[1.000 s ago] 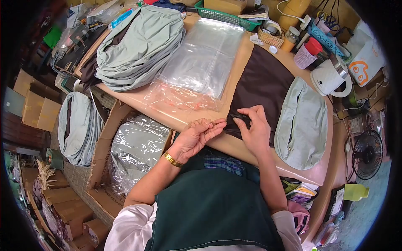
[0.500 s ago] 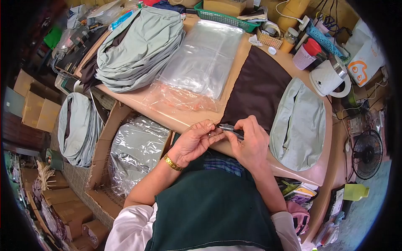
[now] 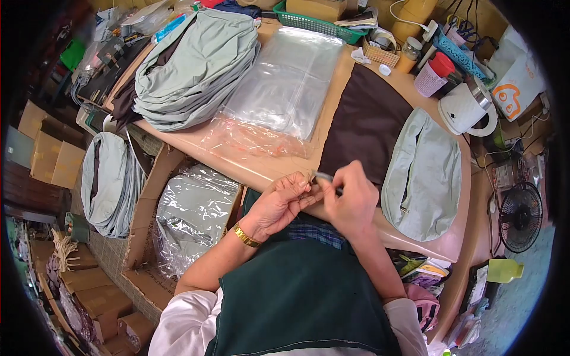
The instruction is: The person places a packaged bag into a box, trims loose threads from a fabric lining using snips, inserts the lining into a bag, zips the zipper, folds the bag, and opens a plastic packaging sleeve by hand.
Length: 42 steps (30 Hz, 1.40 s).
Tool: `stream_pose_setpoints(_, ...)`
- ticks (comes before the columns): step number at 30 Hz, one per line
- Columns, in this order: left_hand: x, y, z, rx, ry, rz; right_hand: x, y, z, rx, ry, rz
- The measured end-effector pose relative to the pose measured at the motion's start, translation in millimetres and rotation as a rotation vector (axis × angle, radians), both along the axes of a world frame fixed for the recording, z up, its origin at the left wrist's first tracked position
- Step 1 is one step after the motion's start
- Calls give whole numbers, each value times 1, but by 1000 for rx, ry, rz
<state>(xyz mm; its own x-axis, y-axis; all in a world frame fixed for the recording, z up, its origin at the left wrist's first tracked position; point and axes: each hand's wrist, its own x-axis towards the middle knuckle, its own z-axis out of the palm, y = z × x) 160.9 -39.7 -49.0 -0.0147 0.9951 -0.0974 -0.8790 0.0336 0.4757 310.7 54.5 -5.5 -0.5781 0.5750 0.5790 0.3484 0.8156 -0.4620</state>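
Note:
My left hand (image 3: 279, 204), palm up below the table's front edge, pinches the corner of the dark brown fabric (image 3: 363, 127), though the fingertips partly hide it. Closed around a small metallic tool (image 3: 323, 176), my right hand (image 3: 354, 196) meets the left fingertips; most of the tool is hidden and blurred. The brown fabric lies flat on the table, its lower tip by my hands. To its right rests a pale grey-green fabric cover (image 3: 423, 175) with a slit down the middle. Clear plastic bags (image 3: 285, 83) are stacked to the left.
Grey-green covers (image 3: 196, 68) are piled at the table's (image 3: 237, 172) back left. An open carton (image 3: 142, 219) holding a plastic-wrapped item stands left of my body. A white kettle (image 3: 466, 110), a pink cup (image 3: 430, 80) and a green basket (image 3: 320, 26) line the back. A fan (image 3: 521, 218) stands right.
My right hand has moved left and down to meet my left hand, and a metallic tool now shows in it. The fingers have closed, and the hand has turned slightly since the middle frame.

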Motion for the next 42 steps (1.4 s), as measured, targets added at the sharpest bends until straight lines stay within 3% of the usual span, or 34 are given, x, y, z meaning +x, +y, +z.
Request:
stream_pose_setpoints(2,2,-2,5,-69,97,65,-5,23,-14,-69,30,-120)
stream_pose_setpoints(5,-23,-10,7,-81,226,169,12,55,-45,-97,-180,-288)
stream_pose_setpoints(6,-32,-14,8,-266,302,278,18,61,-53,-138,-243,-326)
stream_pose_setpoints(8,-57,-21,-15,-393,608,431,21,63,-57,-174,-256,-314)
stream_pose_setpoints(9,-58,-20,-28,-399,606,429,22,63,-58,-211,-268,-304)
stream_pose_setpoints(11,-55,-13,-30,-182,1236,843,22,64,-62,-210,-267,-306)
stream_pose_setpoints(12,-52,-13,-29,-185,1237,842,21,65,-63,-205,-265,-307)
stream_pose_setpoints(14,-32,-6,2,-309,1419,280,22,64,-64,-204,-220,-268)
stream_pose_setpoints(16,-13,6,-6,-170,1623,208,17,61,-55,-197,-173,-227)
stream_pose_setpoints(17,-9,13,-19,-33,1762,379,9,52,-39,-344,-120,-115)
stream_pose_setpoints(18,-7,14,-28,-32,1760,374,3,43,-27,-489,-64,-5)
stream_pose_setpoints(20,-4,19,-21,-136,1607,249,-14,41,-43,-391,101,295)
stream_pose_setpoints(22,-6,14,-4,-154,1591,229,-9,49,-55,-485,-62,372)
stream_pose_setpoints(24,-16,8,-3,-175,1573,234,-6,55,-52,-483,6,264)
stream_pose_setpoints(26,-35,-5,-13,-327,1356,306,-2,56,-48,-482,78,157)
stream_pose_setpoints(27,-48,-10,-10,-470,1401,46,1,56,-43,-498,104,111)
stream_pose_setpoints(28,-44,-10,-9,-463,1402,52,3,55,-38,-513,130,66)
stream_pose_setpoints(30,-29,-8,-5,-260,913,-48,2,50,-33,-488,161,60)
stream_pose_setpoints(31,-20,-2,-1,-269,886,-73,2,47,-32,-475,183,61)
stream_pose_setpoints(32,-10,6,-1,-269,884,-68,1,45,-30,-464,203,62)
stream_pose_setpoints(35,9,25,-7,-226,339,90,0,37,-26,-414,200,34)
stream_pose_setpoints(42,18,35,-1,-266,19,211,2,27,-21,-468,237,12)
